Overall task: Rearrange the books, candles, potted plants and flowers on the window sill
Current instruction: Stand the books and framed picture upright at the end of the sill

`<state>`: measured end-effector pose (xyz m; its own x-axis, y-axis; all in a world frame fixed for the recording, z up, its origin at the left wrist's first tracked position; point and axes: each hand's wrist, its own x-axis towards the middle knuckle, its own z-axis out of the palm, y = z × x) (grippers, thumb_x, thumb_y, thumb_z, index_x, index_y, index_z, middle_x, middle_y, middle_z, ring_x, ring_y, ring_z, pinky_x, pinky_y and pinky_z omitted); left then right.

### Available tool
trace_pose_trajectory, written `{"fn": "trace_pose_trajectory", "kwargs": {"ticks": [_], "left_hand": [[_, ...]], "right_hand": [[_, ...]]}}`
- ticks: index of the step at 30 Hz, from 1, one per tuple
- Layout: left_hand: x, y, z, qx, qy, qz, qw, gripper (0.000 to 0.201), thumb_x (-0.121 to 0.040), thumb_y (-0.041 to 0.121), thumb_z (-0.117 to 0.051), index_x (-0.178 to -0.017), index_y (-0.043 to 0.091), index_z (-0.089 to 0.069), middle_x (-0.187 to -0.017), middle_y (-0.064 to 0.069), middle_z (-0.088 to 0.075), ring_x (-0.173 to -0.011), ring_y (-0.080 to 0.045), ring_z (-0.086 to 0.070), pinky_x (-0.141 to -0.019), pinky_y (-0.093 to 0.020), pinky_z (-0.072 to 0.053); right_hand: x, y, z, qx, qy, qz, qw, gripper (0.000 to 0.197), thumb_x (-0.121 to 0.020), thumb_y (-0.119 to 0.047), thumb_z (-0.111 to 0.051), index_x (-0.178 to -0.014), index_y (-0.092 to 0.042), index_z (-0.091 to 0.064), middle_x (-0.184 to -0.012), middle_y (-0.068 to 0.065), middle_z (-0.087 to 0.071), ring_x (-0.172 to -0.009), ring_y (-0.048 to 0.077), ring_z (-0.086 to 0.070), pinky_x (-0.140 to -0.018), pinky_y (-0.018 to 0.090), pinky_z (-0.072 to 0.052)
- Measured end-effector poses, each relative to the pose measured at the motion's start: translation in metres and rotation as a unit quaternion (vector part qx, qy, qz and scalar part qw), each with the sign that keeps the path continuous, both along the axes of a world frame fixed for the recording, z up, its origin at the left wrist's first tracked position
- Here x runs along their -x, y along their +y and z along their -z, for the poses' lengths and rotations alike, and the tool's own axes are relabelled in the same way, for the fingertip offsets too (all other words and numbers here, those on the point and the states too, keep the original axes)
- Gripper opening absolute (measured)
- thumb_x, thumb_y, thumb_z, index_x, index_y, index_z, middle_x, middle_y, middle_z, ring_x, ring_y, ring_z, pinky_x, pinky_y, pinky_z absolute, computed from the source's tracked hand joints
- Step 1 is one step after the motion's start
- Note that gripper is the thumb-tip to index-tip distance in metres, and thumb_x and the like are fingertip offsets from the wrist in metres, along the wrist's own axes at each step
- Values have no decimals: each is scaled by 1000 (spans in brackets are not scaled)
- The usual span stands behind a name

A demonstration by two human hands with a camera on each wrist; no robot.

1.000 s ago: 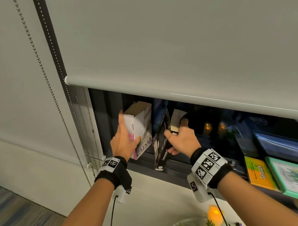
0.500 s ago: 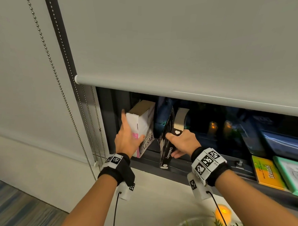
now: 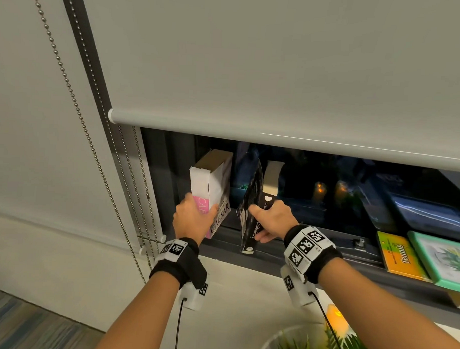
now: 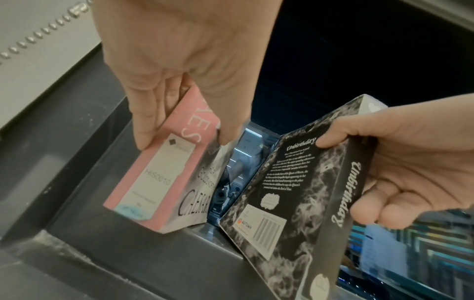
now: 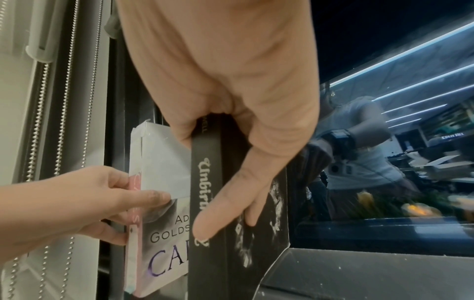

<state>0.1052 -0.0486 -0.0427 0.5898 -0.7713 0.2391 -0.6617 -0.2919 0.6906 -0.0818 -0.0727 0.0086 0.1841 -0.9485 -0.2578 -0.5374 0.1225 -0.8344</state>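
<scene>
A pink and white "Caesar" book (image 3: 212,184) stands upright at the left end of the dark window sill (image 3: 272,259), close to the frame. My left hand (image 3: 198,212) grips its near edge, thumb on the front cover (image 4: 164,182). Just right of it stands a black "Unbirthday" book (image 3: 251,201), leaning with its top to the right and its foot on the sill. My right hand (image 3: 258,223) holds it by the spine (image 5: 205,263), thumb on one cover and fingers on the other. A narrow gap separates the two books.
A yellow "Tennis" book (image 3: 399,257) and a green-edged book with a plant picture (image 3: 446,260) lie flat on the sill at the right. A lit candle (image 3: 336,317) and a potted plant (image 3: 308,346) sit below my right arm. The roller blind (image 3: 281,71) hangs low; its bead chain (image 3: 81,120) hangs left.
Both hands have slid lower on their books. The right hand has come down from the black book's top to its spine. Both books stay standing on the sill.
</scene>
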Motion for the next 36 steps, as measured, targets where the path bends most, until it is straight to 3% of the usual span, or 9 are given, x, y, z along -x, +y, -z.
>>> {"fn": "trace_pose_trajectory", "kwargs": {"ticks": [12, 16, 19, 23, 26, 29, 31, 33, 36], "left_hand": [[5, 1, -1, 1, 3, -13, 1000, 61, -75, 52, -72, -112, 11, -45, -111, -10, -60, -102, -31, -62, -82, -46, -55], [10, 11, -12, 80, -39, -35, 995, 91, -64, 55, -77, -133, 14, -33, -128, -11, -44, -116, -30, -50, -87, -49, -51], [20, 21, -29, 166, -118, -51, 978, 86, -65, 48, -77, -133, 12, -37, -128, -13, -43, -115, -27, -46, -93, -40, -45], [47, 33, -39, 224, -154, 109, 956, 58, -75, 30, -71, -125, 13, -47, -119, -5, -46, -104, -14, -48, -84, -27, -47], [61, 30, -28, 140, -119, 260, 948, 57, -78, 30, -70, -126, 17, -43, -121, 3, -42, -104, -10, -51, -77, -20, -51], [69, 20, -14, 78, -95, 303, 945, 68, -73, 39, -73, -129, 19, -39, -123, 4, -36, -107, -11, -49, -85, -29, -51], [73, 14, -7, 39, -72, 312, 946, 75, -72, 48, -74, -131, 19, -37, -123, 2, -39, -108, -14, -50, -89, -34, -50], [74, 9, 0, -4, -61, 304, 951, 76, -70, 56, -72, -129, 21, -39, -122, 1, -47, -107, -17, -54, -89, -39, -51], [73, 6, 8, -30, -54, 289, 955, 60, -69, 55, -70, -113, 20, -48, -107, -2, -58, -95, -20, -60, -81, -42, -55]], "right_hand": [[5, 0, 3, 23, 20, -5, 1000, 39, -85, -45, -58, -102, -9, -58, -86, 9, -72, -60, 19, -72, -64, 37, -61], [7, 1, 3, 29, 24, -7, 999, 36, -86, -44, -56, -100, -11, -58, -85, 7, -71, -61, 19, -72, -67, 39, -61], [6, 2, 3, 32, 32, -5, 999, 40, -86, -46, -56, -103, -10, -58, -85, 6, -71, -62, 19, -72, -66, 38, -62], [10, 2, -2, 41, 47, 0, 998, 53, -77, -53, -66, -109, -17, -44, -94, 5, -68, -67, 19, -72, -59, 32, -60], [15, 2, -10, 67, 44, 14, 997, 58, -71, -50, -74, -104, -15, -41, -94, 7, -67, -69, 20, -71, -58, 33, -60], [23, -2, -20, 109, 45, 18, 993, 60, -72, -53, -72, -110, -11, -51, -90, 10, -71, -67, 19, -71, -61, 37, -61], [29, -8, -24, 162, 67, -1, 985, 82, -74, -53, -69, -139, -20, -31, -98, 7, -66, -74, 24, -71, -64, 40, -61], [34, -11, -26, 198, 91, -44, 975, 89, -78, -46, -68, -146, -38, -10, -104, 5, -58, -79, 27, -69, -62, 40, -61], [33, -11, -29, 203, 84, -90, 971, 58, -81, -32, -71, -128, -29, -38, -109, 9, -60, -80, 23, -67, -52, 34, -60]]}}
